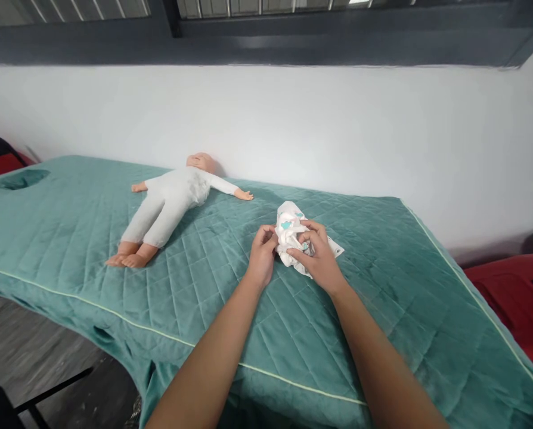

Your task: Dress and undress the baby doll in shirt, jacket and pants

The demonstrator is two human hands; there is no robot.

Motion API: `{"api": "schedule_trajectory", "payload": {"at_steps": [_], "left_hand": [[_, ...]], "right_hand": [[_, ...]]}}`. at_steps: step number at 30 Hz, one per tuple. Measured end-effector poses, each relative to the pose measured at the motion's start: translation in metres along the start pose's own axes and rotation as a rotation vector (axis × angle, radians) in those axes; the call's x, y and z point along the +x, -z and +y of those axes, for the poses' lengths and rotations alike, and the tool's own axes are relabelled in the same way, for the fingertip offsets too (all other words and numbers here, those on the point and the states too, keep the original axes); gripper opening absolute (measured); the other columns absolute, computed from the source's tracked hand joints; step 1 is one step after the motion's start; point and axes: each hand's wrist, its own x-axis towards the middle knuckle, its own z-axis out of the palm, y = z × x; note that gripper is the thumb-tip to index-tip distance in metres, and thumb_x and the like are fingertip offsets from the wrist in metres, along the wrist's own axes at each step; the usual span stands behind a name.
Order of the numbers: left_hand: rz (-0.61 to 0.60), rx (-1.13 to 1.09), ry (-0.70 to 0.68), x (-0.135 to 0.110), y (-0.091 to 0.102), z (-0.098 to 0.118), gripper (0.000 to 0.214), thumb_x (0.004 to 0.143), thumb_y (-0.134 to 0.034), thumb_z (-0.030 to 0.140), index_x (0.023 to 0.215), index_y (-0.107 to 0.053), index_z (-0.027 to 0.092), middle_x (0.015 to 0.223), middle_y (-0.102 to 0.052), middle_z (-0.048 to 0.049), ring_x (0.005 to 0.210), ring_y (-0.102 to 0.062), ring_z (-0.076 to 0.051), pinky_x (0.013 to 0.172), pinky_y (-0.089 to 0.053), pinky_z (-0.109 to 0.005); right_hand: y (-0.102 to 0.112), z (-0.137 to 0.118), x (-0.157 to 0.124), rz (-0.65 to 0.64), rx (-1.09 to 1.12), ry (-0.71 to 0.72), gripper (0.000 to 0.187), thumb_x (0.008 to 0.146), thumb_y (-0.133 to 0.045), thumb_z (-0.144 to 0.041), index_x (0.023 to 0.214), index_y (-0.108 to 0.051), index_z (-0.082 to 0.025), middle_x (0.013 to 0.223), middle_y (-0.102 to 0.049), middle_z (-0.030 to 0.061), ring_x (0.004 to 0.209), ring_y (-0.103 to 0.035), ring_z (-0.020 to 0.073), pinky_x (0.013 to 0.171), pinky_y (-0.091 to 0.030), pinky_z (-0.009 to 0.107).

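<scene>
Head view: left fingers [265, 233] and right fingers [315, 230] grip a white bundle [287, 238], long axis pointing away.

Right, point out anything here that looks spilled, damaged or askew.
Nothing looks spilled or damaged. The soft white bundle with teal prints is crumpled, not flat, and the white cloth-bodied baby doll lies slantwise on the green quilted cover.

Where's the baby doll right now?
In the head view, the doll lies on the green cover, left of the left hand and farther back, near the white wall.
</scene>
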Motion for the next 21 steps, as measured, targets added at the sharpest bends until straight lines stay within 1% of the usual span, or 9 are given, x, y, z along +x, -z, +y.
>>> {"api": "schedule_trajectory", "payload": {"at_steps": [5, 8, 10, 12, 14, 15, 18, 21], "left_hand": [[0.026, -0.070, 0.048, 0.001, 0.001, 0.003, 0.026, 0.070, -0.074, 0.032, 0.081, -0.052, 0.022, 0.071, -0.055, 0.0046, 0.063, -0.051, -0.011, 0.062, -0.041, -0.024], [0.050, -0.110, 0.041, 0.001, 0.001, 0.003, 0.026, 0.069, -0.075, 0.029, 0.078, -0.052, 0.022, 0.069, -0.055, 0.0052, 0.063, -0.052, -0.011, 0.063, -0.041, -0.024], [0.063, -0.126, 0.016, 0.002, 0.001, 0.002, 0.025, 0.069, -0.076, 0.028, 0.076, -0.053, 0.021, 0.077, -0.061, 0.0039, 0.069, -0.056, -0.011, 0.067, -0.043, -0.024], [0.076, -0.128, -0.010, 0.002, 0.001, 0.001, 0.025, 0.070, -0.077, 0.029, 0.074, -0.054, 0.020, 0.093, -0.068, 0.0013, 0.080, -0.061, -0.013, 0.074, -0.046, -0.026], [0.102, -0.109, -0.035, 0.004, 0.001, -0.001, 0.025, 0.070, -0.078, 0.030, 0.073, -0.055, 0.019, 0.105, -0.070, -0.0008, 0.089, -0.063, -0.015, 0.080, -0.047, -0.028], [0.122, -0.093, -0.047, 0.004, 0.002, -0.002, 0.025, 0.071, -0.078, 0.031, 0.073, -0.056, 0.019, 0.108, -0.070, -0.0014, 0.091, -0.064, -0.016, 0.081, -0.047, -0.028], [0.203, -0.070, -0.099, 0.006, 0.003, -0.004, 0.025, 0.072, -0.078, 0.032, 0.074, -0.057, 0.019, 0.104, -0.071, -0.0017, 0.090, -0.064, -0.015, 0.078, -0.047, -0.027], [0.277, -0.050, -0.144, 0.006, 0.004, -0.005, 0.024, 0.073, -0.077, 0.033, 0.076, -0.058, 0.019, 0.089, -0.069, 0.0003, 0.080, -0.061, -0.013, 0.073, -0.046, -0.025]], "right_hand": [[0.001, 0.001, 0.001, 0.037, 0.024, 0.001, 0.022, 0.083, -0.073, -0.034, 0.077, -0.054, -0.024, 0.130, -0.051, 0.0078, 0.129, -0.048, 0.0259, 0.114, -0.033, 0.047], [0.004, -0.001, 0.002, 0.059, 0.033, -0.002, 0.021, 0.082, -0.073, -0.032, 0.077, -0.054, -0.024, 0.127, -0.053, 0.0081, 0.127, -0.050, 0.0259, 0.111, -0.036, 0.046], [0.007, -0.002, 0.002, 0.097, 0.026, -0.008, 0.019, 0.081, -0.072, -0.029, 0.076, -0.054, -0.023, 0.124, -0.055, 0.0082, 0.124, -0.051, 0.0255, 0.108, -0.038, 0.045], [0.009, -0.002, 0.002, 0.157, 0.011, -0.022, 0.018, 0.081, -0.070, -0.026, 0.075, -0.054, -0.023, 0.120, -0.057, 0.0079, 0.120, -0.053, 0.0250, 0.104, -0.041, 0.044], [0.010, -0.002, 0.002, 0.222, -0.004, -0.048, 0.018, 0.080, -0.070, -0.026, 0.073, -0.053, -0.023, 0.116, -0.058, 0.0073, 0.116, -0.055, 0.0245, 0.101, -0.044, 0.043], [0.011, -0.001, 0.002, 0.256, -0.006, -0.062, 0.018, 0.080, -0.069, -0.026, 0.073, -0.053, -0.023, 0.115, -0.058, 0.0069, 0.114, -0.056, 0.0240, 0.099, -0.045, 0.042], [0.013, 0.003, 0.002, 0.355, 0.029, -0.074, 0.017, 0.080, -0.068, -0.026, 0.071, -0.053, -0.023, 0.109, -0.058, 0.0054, 0.108, -0.057, 0.0221, 0.095, -0.047, 0.039], [0.015, 0.006, 0.002, 0.418, 0.101, -0.063, 0.017, 0.080, -0.066, -0.025, 0.071, -0.052, -0.023, 0.099, -0.060, 0.0031, 0.100, -0.059, 0.0199, 0.093, -0.047, 0.037]]}}
